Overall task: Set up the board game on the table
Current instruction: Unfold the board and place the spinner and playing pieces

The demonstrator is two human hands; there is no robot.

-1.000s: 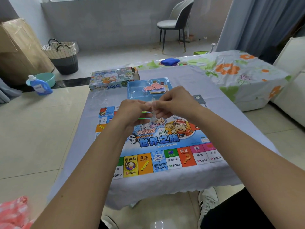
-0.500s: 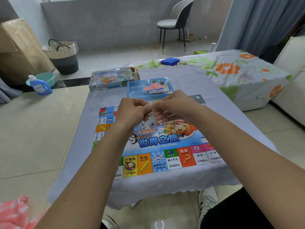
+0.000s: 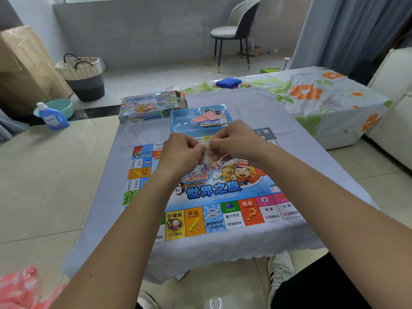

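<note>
- Far left, on the floor: a blue plastic detergent bottle with a white cap stood just in front of a teal plastic basin; behind them sat a woven basket with a dark lower half and black handles.
- Table covered with a pale lavender cloth. At its far left edge lay the printed cardboard game box, and a crumpled clear plastic wrapper lay just in front of it.
- The colourful square game board lay flat and unfolded on the cloth, centre of the table, near edge towards the person.
- Left hand was raised above the board, fingers curled, pinching one side of a small clear plastic bag.
- Right hand was level with it, fingers curled, pinching the other side of the same bag; the two hands nearly met. Contents of the bag could not be made out.
- Behind the hands: a shallow blue plastic tray just beyond the board, holding a loose heap of red and yellow cards.
- Right: a second surface under a floral cloth with orange flowers, a folded blue cloth on it. A grey chair with dark legs stood farther back.
</note>
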